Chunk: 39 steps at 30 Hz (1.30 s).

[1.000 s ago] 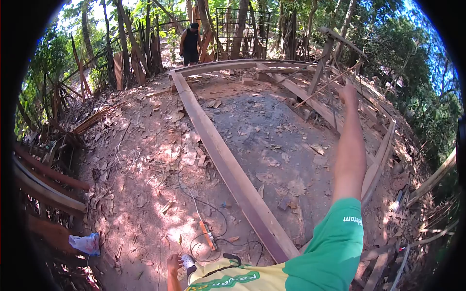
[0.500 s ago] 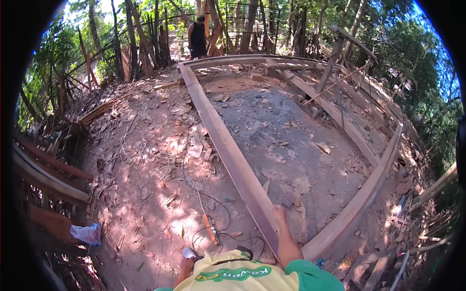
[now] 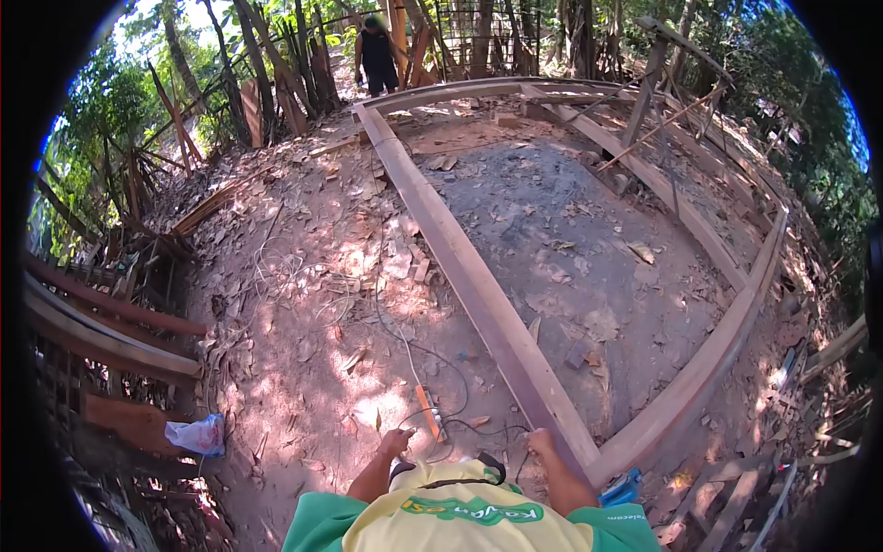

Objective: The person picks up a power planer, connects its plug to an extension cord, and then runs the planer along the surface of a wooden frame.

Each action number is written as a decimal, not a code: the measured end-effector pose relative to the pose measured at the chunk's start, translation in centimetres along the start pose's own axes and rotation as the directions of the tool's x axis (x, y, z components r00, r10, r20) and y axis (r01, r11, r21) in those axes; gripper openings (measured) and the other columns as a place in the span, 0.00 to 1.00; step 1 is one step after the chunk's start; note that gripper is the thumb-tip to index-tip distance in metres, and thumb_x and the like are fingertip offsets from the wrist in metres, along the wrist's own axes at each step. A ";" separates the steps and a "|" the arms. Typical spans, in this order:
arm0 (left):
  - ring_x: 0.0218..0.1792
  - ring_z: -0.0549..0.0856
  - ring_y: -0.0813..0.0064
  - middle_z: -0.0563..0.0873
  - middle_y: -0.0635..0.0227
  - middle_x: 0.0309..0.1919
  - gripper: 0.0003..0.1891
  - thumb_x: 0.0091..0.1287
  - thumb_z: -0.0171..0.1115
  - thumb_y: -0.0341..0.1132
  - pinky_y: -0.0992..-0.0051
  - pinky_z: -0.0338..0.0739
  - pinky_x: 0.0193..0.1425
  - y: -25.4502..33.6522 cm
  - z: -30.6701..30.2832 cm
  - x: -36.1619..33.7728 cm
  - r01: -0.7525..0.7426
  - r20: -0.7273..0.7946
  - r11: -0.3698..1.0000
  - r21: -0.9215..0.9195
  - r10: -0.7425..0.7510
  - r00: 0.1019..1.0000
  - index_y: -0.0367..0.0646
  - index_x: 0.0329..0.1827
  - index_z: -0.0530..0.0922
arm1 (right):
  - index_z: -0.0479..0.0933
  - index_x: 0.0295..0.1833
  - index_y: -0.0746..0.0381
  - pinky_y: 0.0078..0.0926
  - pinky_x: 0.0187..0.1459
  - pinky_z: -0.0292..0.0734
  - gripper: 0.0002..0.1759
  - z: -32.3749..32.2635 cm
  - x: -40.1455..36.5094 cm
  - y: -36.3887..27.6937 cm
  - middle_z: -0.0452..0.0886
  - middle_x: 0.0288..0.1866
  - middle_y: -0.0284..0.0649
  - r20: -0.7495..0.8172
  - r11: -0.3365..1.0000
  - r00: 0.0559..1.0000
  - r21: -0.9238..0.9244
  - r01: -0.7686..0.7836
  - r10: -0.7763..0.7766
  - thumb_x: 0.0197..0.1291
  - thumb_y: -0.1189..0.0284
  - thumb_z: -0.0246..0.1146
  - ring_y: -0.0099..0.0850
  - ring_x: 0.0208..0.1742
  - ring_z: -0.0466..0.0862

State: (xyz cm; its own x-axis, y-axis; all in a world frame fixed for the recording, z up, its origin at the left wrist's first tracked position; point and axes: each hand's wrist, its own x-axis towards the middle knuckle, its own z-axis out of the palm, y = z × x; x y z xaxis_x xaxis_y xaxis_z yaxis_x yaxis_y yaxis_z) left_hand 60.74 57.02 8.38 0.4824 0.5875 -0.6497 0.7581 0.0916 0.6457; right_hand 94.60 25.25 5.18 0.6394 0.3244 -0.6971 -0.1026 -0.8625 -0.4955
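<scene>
My left hand is closed with the fingers curled at the front of my body, apparently around a dark stretch of cable. Close to the corner of the timber frame, my right hand is pinched on the thin black cable, which loops over the dirt between my hands. An orange power strip lies on the ground just ahead of my left hand. The long wooden beam runs away from me past my right hand. Small details of the grip are hard to make out.
A second beam meets the corner at right. A blue object lies by my right forearm. At left are stacked timbers and a plastic bag. A person stands beyond the far beam, near trees.
My right hand has left the beam top and come down onto the cable. My left hand has moved forward from beside my body. The view has shifted slightly; the far person has moved slightly.
</scene>
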 end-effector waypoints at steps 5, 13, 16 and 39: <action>0.33 0.90 0.66 0.90 0.54 0.35 0.26 0.71 0.56 0.53 0.64 0.84 0.42 1.8 2.4 -0.3 -0.017 0.055 1.000 0.003 0.017 0.998 0.37 0.53 0.86 | 0.88 0.35 0.60 0.40 0.34 0.80 0.18 3.6 -1.2 0.3 0.88 0.30 0.41 -0.147 0.983 0.976 -0.107 0.146 -0.161 0.62 0.56 0.66 0.33 0.27 0.86; 0.48 0.89 0.55 0.90 0.49 0.43 0.31 0.66 0.58 0.59 0.61 0.80 0.56 1.4 4.7 -3.6 0.028 0.084 0.988 0.152 -0.041 0.996 0.37 0.50 0.87 | 0.89 0.40 0.60 0.37 0.37 0.83 0.28 5.7 -7.5 -0.8 0.89 0.37 0.48 0.298 0.948 0.933 -0.176 0.263 -0.204 0.62 0.44 0.61 0.36 0.34 0.89; 0.48 0.89 0.56 0.91 0.49 0.41 0.31 0.66 0.58 0.59 0.61 0.79 0.57 -1.2 4.6 -3.2 -0.019 0.040 0.986 0.164 0.013 0.999 0.35 0.50 0.87 | 0.87 0.42 0.62 0.34 0.30 0.82 0.27 4.6 -9.0 -2.1 0.89 0.35 0.45 0.366 0.931 0.894 -0.150 0.332 -0.260 0.65 0.47 0.61 0.32 0.31 0.88; 0.28 0.84 0.74 0.84 0.69 0.34 0.19 0.72 0.62 0.51 0.72 0.75 0.27 3.2 -2.0 -3.9 0.212 0.168 0.975 0.069 -0.221 0.961 0.45 0.53 0.81 | 0.85 0.56 0.57 0.44 0.55 0.81 0.20 -55.0 -24.7 11.9 0.86 0.52 0.55 -0.782 0.981 0.618 -0.049 -0.187 0.079 0.66 0.62 0.55 0.49 0.52 0.88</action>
State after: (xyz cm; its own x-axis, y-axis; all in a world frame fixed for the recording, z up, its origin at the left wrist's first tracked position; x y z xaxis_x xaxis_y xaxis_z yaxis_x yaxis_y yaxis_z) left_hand 60.37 56.65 13.79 0.3698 0.4089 -0.8343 0.8715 0.1586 0.4641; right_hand 119.46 -14.35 45.00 0.9831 -0.1715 -0.0647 -0.1832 -0.9258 -0.3307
